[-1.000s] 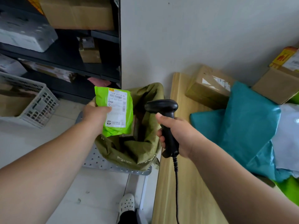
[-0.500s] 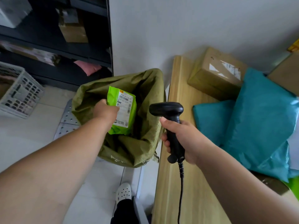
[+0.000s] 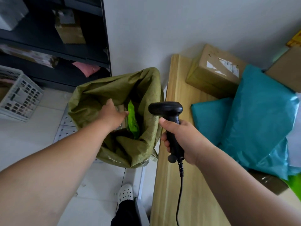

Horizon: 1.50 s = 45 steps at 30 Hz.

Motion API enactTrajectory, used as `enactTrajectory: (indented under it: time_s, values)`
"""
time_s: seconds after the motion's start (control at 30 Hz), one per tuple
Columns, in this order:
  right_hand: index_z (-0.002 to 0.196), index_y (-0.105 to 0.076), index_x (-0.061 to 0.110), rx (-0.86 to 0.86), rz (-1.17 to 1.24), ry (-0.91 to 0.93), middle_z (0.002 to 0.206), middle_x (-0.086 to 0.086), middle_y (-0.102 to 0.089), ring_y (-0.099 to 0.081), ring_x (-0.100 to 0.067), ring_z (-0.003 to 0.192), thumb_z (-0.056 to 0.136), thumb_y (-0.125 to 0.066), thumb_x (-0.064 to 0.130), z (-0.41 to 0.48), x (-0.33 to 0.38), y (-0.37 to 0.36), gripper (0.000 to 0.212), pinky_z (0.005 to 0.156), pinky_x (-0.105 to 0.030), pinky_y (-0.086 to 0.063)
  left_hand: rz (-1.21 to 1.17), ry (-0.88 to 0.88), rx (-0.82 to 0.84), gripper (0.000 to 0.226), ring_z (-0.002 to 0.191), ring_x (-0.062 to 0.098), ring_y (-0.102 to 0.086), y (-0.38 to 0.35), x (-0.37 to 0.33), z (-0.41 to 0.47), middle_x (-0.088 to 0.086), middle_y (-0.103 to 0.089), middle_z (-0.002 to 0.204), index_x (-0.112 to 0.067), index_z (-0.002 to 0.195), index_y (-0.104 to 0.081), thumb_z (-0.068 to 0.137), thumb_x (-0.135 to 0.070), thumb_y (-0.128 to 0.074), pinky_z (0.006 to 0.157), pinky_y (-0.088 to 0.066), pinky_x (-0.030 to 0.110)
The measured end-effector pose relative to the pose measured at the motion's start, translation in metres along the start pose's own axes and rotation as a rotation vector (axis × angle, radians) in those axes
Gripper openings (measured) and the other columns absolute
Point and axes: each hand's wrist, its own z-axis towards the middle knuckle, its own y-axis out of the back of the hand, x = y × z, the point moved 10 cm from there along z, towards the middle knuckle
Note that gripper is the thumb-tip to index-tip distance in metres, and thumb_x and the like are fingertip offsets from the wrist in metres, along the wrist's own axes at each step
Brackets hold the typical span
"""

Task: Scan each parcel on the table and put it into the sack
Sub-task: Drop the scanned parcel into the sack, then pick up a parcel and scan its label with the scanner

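The olive-green woven sack (image 3: pixel 146 88) stands open on the floor, left of the wooden table (image 3: pixel 175 185). A bright green parcel (image 3: pixel 133 122) sits edge-on inside it. My left hand (image 3: pixel 112 113) is down in the sack's mouth, thumb spread away and fingertips just at the parcel's side, not pinching it. Over the table's left edge, my right hand (image 3: pixel 180 139) grips the black corded barcode scanner (image 3: pixel 166 109), whose head points toward the sack. On the table lie two teal poly-bag parcels (image 3: pixel 260 115) and a taped cardboard box (image 3: pixel 215 74).
A dark shelf unit (image 3: pixel 65 51) with boxes stands at the back left, and a white plastic crate (image 3: pixel 19 98) sits on the floor beside it. More cartons (image 3: pixel 286 69) and a green bag (image 3: pixel 294 183) crowd the table's right. My white shoe (image 3: pixel 125 192) is by the table leg.
My left hand carried the green parcel down from in front of the scanner into the sack and opened off it. The scanner hand stayed roughly in place.
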Motion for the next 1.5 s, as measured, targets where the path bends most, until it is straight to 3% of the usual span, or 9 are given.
enactTrajectory:
  time_s: [0.13, 0.67, 0.9, 0.97, 1.07, 1.23, 1.33, 1.43, 1.5]
  values:
    - [0.102, -0.056, 0.011, -0.005, 0.008, 0.044, 0.064, -0.004, -0.056, -0.049, -0.015, 0.053, 0.093, -0.067, 0.030, -0.018, -0.001, 0.013, 0.024, 0.054, -0.029, -0.045, 0.176, -0.131, -0.025, 0.086, 0.139, 0.031, -0.035, 0.000, -0.032, -0.034, 0.009, -0.032, 0.154, -0.017, 0.153, -0.017, 0.087, -0.046, -0.064, 0.110, -0.035, 0.047]
    - [0.081, -0.050, 0.014, -0.300, 0.039, 0.326, 0.059, -0.003, -0.052, -0.046, -0.015, 0.046, 0.091, -0.069, 0.023, -0.150, -0.053, 0.180, 0.023, 0.043, -0.021, -0.038, 0.404, -0.666, 0.075, 0.078, 0.130, 0.029, -0.043, -0.117, -0.189, -0.242, 0.013, -0.046, 0.143, -0.015, 0.151, -0.027, 0.088, -0.046, -0.062, 0.104, -0.036, 0.035]
    - [0.085, -0.053, 0.011, -0.430, 0.085, 0.392, 0.061, -0.006, -0.052, -0.044, -0.012, 0.044, 0.092, -0.068, 0.021, -0.214, -0.084, 0.261, 0.019, 0.043, -0.023, -0.038, 0.522, -0.873, 0.143, 0.075, 0.137, 0.024, -0.036, -0.193, -0.226, -0.319, 0.006, -0.037, 0.150, -0.016, 0.150, -0.028, 0.089, -0.049, -0.059, 0.110, -0.032, 0.034]
    - [0.086, -0.055, 0.011, -0.461, 0.102, 0.385, 0.062, -0.004, -0.055, -0.047, -0.012, 0.045, 0.092, -0.068, 0.023, -0.227, -0.096, 0.283, 0.018, 0.045, -0.023, -0.039, 0.514, -0.799, 0.170, 0.074, 0.135, 0.024, -0.039, -0.215, -0.228, -0.333, 0.006, -0.039, 0.149, -0.017, 0.148, -0.031, 0.089, -0.054, -0.056, 0.106, -0.035, 0.034]
    - [0.088, -0.056, 0.012, -0.488, 0.150, 0.361, 0.061, -0.003, -0.055, -0.048, -0.012, 0.047, 0.092, -0.068, 0.022, -0.241, -0.116, 0.308, 0.016, 0.048, -0.027, -0.039, 0.426, -0.463, 0.256, 0.080, 0.128, 0.029, -0.046, -0.246, -0.216, -0.335, 0.009, -0.047, 0.142, -0.012, 0.143, -0.037, 0.085, -0.066, -0.052, 0.099, -0.039, 0.035]
    - [0.094, -0.057, 0.009, -0.471, 0.222, 0.320, 0.063, -0.004, -0.053, -0.048, -0.013, 0.050, 0.093, -0.067, 0.019, -0.249, -0.146, 0.332, 0.015, 0.048, -0.026, -0.041, 0.022, 0.006, 0.402, 0.093, 0.122, 0.037, -0.049, -0.292, -0.196, -0.342, 0.011, -0.043, 0.144, -0.013, 0.145, -0.035, 0.077, -0.072, -0.057, 0.103, -0.041, 0.040]
    - [0.095, -0.059, 0.009, -0.461, 0.215, 0.291, 0.065, -0.004, -0.056, -0.050, -0.013, 0.054, 0.093, -0.067, 0.022, -0.248, -0.159, 0.340, 0.016, 0.051, -0.024, -0.045, -0.091, 0.149, 0.443, 0.097, 0.124, 0.039, -0.048, -0.313, -0.188, -0.339, 0.013, -0.039, 0.148, -0.016, 0.150, -0.026, 0.078, -0.073, -0.055, 0.099, -0.040, 0.044]
    - [0.097, -0.059, 0.009, -0.449, 0.235, 0.281, 0.068, -0.005, -0.056, -0.051, -0.013, 0.054, 0.092, -0.067, 0.023, -0.245, -0.170, 0.346, 0.017, 0.051, -0.024, -0.045, -0.139, 0.178, 0.386, 0.077, 0.097, 0.031, -0.059, -0.320, -0.179, -0.331, 0.013, -0.051, 0.129, -0.014, 0.141, -0.036, 0.084, -0.061, -0.057, 0.078, -0.046, 0.038]
    - [0.097, -0.059, 0.008, -0.436, 0.245, 0.276, 0.069, -0.007, -0.056, -0.050, -0.012, 0.053, 0.093, -0.067, 0.022, -0.246, -0.174, 0.347, 0.017, 0.050, -0.022, -0.045, -0.200, 0.173, 0.359, 0.059, 0.089, 0.027, -0.060, -0.322, -0.174, -0.332, 0.010, -0.053, 0.118, -0.015, 0.132, -0.040, 0.087, -0.048, -0.058, 0.078, -0.050, 0.035]
